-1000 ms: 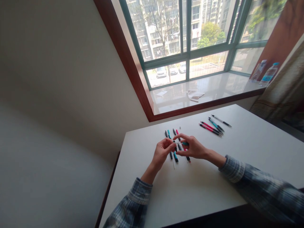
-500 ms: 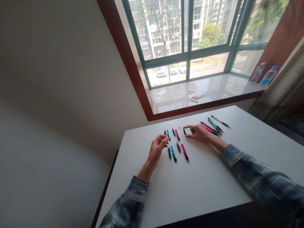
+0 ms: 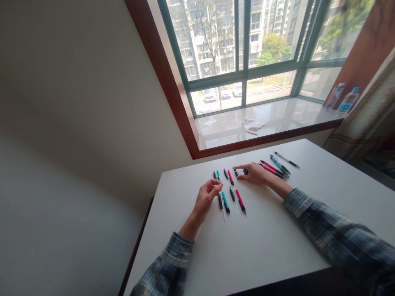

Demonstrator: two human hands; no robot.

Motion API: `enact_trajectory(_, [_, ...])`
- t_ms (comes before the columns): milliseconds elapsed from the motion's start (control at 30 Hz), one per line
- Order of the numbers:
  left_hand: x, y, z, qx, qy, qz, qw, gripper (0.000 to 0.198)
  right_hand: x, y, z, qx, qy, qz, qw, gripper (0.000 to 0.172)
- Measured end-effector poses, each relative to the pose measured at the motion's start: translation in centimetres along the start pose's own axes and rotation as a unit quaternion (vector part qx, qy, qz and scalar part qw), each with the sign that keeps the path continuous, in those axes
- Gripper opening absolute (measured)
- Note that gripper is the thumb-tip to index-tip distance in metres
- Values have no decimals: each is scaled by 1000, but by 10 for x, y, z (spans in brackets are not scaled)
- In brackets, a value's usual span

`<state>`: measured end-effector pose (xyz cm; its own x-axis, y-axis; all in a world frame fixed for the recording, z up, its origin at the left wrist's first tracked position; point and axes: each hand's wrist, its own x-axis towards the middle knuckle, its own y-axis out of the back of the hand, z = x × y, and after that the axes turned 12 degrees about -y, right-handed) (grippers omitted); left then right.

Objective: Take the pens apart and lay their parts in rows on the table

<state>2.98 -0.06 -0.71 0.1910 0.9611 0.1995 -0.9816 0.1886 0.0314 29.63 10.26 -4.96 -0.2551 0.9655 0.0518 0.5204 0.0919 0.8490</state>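
Observation:
My right hand (image 3: 251, 172) is over the far part of the table. Its thumb and index finger reach around a short black pen barrel piece (image 3: 235, 172), while a teal pen part (image 3: 245, 171) with a thin pale refill pointing left lies within the hand. My left hand (image 3: 210, 194) has its fingertips pinched together; what they hold, if anything, is too small to make out. Around it lie taken-apart pens: a teal barrel piece (image 3: 226, 202), a black piece (image 3: 220, 201), a red barrel piece (image 3: 240, 200) and another black piece (image 3: 232, 194). Farther back is a shorter red piece (image 3: 231, 177).
Whole pens lie right of my right hand, among them a clear and black pen (image 3: 286, 160), a teal pen (image 3: 279, 164) and red pens (image 3: 271, 169). The white table (image 3: 265, 234) meets a windowsill (image 3: 228, 137) with a crumpled cloth (image 3: 253, 126) and bottles (image 3: 348, 100).
My right hand has shifted left with the black piece between its fingertips, bringing it closer to the red piece. My left hand has moved slightly right and stays pinched.

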Motion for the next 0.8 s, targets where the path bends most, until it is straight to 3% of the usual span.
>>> enact_trajectory(467, [0,1,4,3,-21,-19,1000,20,-6,3,-3,34,0,10,999,49])
enact_trajectory(633, [4,6,-3,19,-32,29,999,27,-19,5,-16,173,1,40,984,40])
enact_trajectory(800, [7,8,-2,17,-31,62,997,37,-34,-4,-53,362,8,-20,932,38])
